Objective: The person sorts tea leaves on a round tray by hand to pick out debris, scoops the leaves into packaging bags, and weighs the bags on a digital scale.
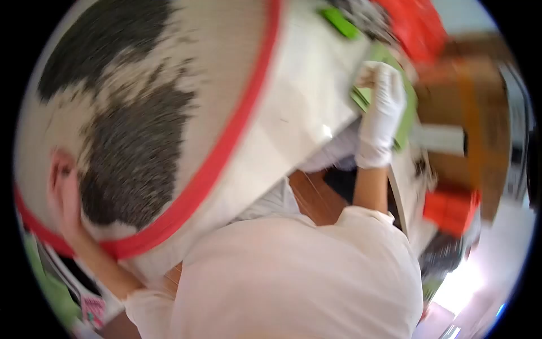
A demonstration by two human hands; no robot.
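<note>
My left hand (64,189) is bare and blurred, on the left part of a large round pale tray (223,62) with a red rim. It lies beside a heap of small dark loose pieces (135,155), too blurred to name; its fingers are smeared. A second dark heap (107,42) lies farther up the tray, with scattered bits between the two. My right hand (383,107) wears a white glove and is held over flat green packets (405,116). Its fingers are bent together at the tips, where something beige shows that I cannot make out.
A white surface (305,85) extends beside the tray. At the upper right are a bright green item (340,22) and a red plastic bag (415,28). Cardboard boxes (451,107) and a red-orange item (451,210) stand on the right. Brown floor (319,192) shows below.
</note>
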